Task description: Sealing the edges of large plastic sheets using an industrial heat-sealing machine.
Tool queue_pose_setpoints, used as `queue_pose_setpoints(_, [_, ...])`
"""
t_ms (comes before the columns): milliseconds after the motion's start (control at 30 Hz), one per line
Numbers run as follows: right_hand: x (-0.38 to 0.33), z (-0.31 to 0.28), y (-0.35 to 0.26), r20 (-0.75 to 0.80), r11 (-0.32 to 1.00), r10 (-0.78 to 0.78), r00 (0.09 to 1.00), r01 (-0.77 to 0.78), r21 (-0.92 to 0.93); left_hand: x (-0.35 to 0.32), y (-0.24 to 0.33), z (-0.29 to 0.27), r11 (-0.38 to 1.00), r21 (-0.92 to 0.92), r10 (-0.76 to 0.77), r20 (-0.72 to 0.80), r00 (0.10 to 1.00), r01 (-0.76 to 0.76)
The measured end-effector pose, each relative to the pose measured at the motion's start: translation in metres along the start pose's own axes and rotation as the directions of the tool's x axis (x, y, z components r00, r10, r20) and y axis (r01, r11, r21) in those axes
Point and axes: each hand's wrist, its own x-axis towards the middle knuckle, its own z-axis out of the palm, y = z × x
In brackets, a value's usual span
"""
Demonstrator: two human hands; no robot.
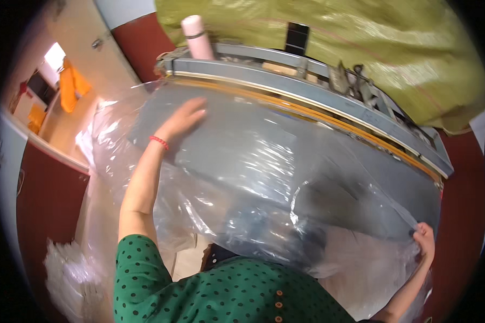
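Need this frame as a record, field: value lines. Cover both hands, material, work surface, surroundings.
left hand: open, fingers extended, over the left part of the tabletop; contact unclear
right hand: gripping the edge of the clear plastic sheet
work surface: grey tabletop, partly covered by the sheet
far side: grey metal beam, pink bottle at its left end
background: yellow-green sheeting

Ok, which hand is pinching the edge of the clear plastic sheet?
The right hand, closed on the clear sheet; the left hand, with the red bracelet, is open.
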Motion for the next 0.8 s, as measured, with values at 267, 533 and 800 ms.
queue_pose_setpoints(267, [0.042, -0.068, -0.072, -0.772, 0.739, -0.597, 0.216, -0.224, -0.635, 0.026, -0.001, 0.028, 0.715, 0.427, -0.477, -0.281, 0.833, 0.554])
queue_pose_setpoints(533, [0.077, 0.053, 0.011, -0.348, 0.559, -0.658, 0.667, 0.123, -0.820, -0.021, -0.065, -0.009, 0.697, 0.524, -0.429, -0.244, 0.870, 0.490])
queue_pose_setpoints(800, [0.059, 0.037, 0.056, -0.608, 0.729, -0.110, 0.786, -0.352, -0.587, -0.080, -0.163, -0.080, 0.741, 0.512, -0.369, -0.229, 0.901, 0.434])
